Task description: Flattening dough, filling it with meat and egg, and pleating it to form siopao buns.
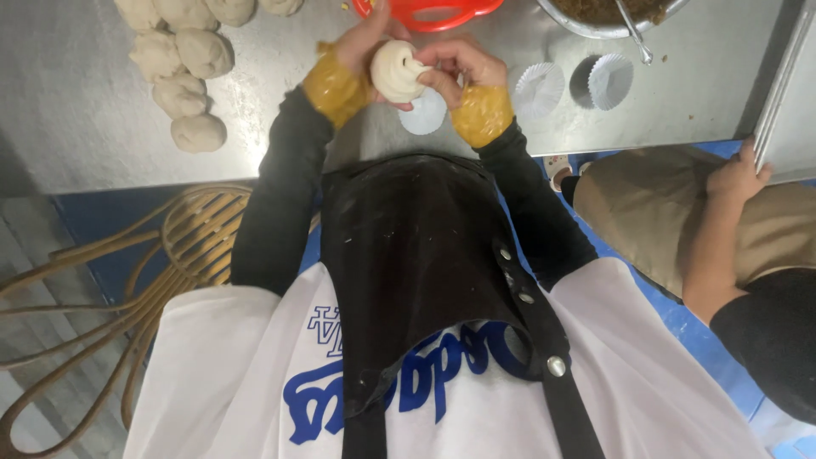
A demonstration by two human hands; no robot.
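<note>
I hold a white dough bun [398, 70] with a pleated, twisted top above the steel table [76, 110]. My left hand [364, 41] cups it from the left and behind. The fingers of my right hand [455, 66] pinch the folds at its top right side. Both wrists wear yellowish cuffs over black sleeves. A white paper cup liner [423, 116] lies on the table just below the bun.
Several dough balls [183, 76] lie in a row at the left. At the top are a red plastic object [433, 13] and a metal bowl of brown filling [605, 15] with a spoon [636, 34]. Two paper liners [540, 89] [610, 81] lie right. Another person's hand [738, 174] rests by a metal tray [786, 81]. A cane chair [183, 246] stands lower left.
</note>
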